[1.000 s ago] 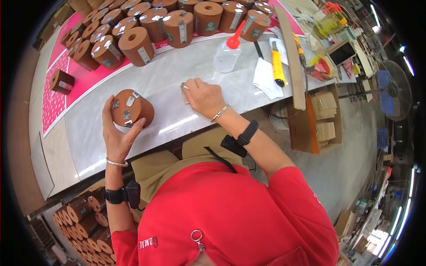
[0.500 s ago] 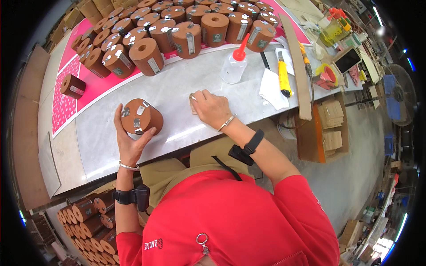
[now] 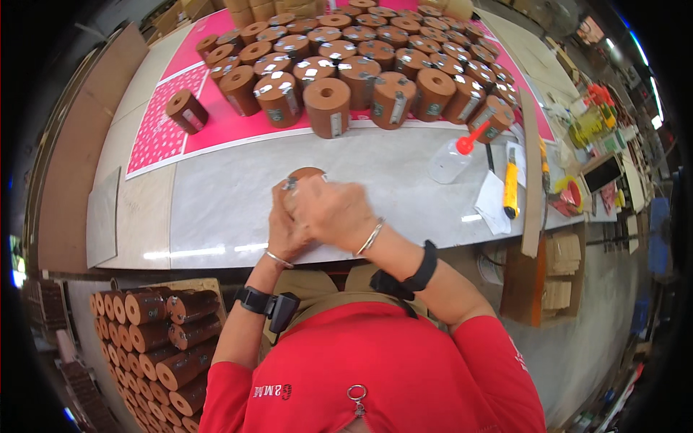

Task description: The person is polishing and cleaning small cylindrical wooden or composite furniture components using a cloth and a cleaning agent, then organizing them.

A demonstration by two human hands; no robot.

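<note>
Just in front of me, near the table's front edge, my left hand (image 3: 282,229) is wrapped round a brown cylinder (image 3: 307,172) with small pale and silvery patches on its top. Most of the cylinder is hidden behind my hands. My right hand (image 3: 336,211) is over its top and right side, smeared by motion. Whether its fingers hold anything does not show. Beyond my hands, many similar brown cylinders with centre holes (image 3: 327,108) stand upright in rows on a pink sheet (image 3: 209,137).
To the right lie a clear squeeze bottle with a red nozzle (image 3: 449,160), a yellow utility knife (image 3: 511,184), white paper (image 3: 493,202) and a long cardboard strip (image 3: 532,173). One cylinder (image 3: 186,111) stands apart at left. Stacked cylinders (image 3: 177,372) are at lower left.
My right hand has moved left from the bare tabletop onto the cylinder. A small tan piece under its fingers earlier is no longer distinguishable. The whole view has shifted.
</note>
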